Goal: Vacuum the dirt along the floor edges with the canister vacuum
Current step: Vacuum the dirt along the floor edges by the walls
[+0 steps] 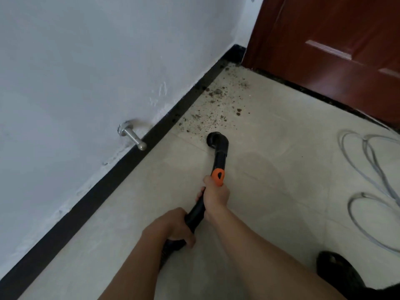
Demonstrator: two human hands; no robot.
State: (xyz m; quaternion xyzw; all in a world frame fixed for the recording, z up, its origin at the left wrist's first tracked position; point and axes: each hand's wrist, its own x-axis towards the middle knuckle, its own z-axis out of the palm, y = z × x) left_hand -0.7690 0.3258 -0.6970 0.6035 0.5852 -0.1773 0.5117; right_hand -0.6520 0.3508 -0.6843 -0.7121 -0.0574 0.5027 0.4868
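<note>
Pale floor tiles (281, 191) run up to a white wall (86, 61) with a black skirting board (108, 182), and a dark red wooden door (324, 40) closes off the far corner. Right there in that corner, dirt (216, 100) lies scattered in crumbs and specks along the skirting.

Both hands are on the vacuum wand (219, 159)! The right hand (216, 195) wraps its fingers round the black tube just beneath the orange collar (218, 176). The left hand (175, 226) is curled round the wider lower end, where the ribbed hose (171, 245) joins.

The round black nozzle (213, 139) is down at the floor, at the near fringe of the dirt and just beside the skirting. A dark oval mark sits on the orange collar, possibly a button or slot; it's too small to tell.

A metal door stop (133, 137) juts from the wall low on the left. Grey cable (372, 169) loops loosely on the tiles at right, and a black shoe (337, 269) shows at the bottom right.
</note>
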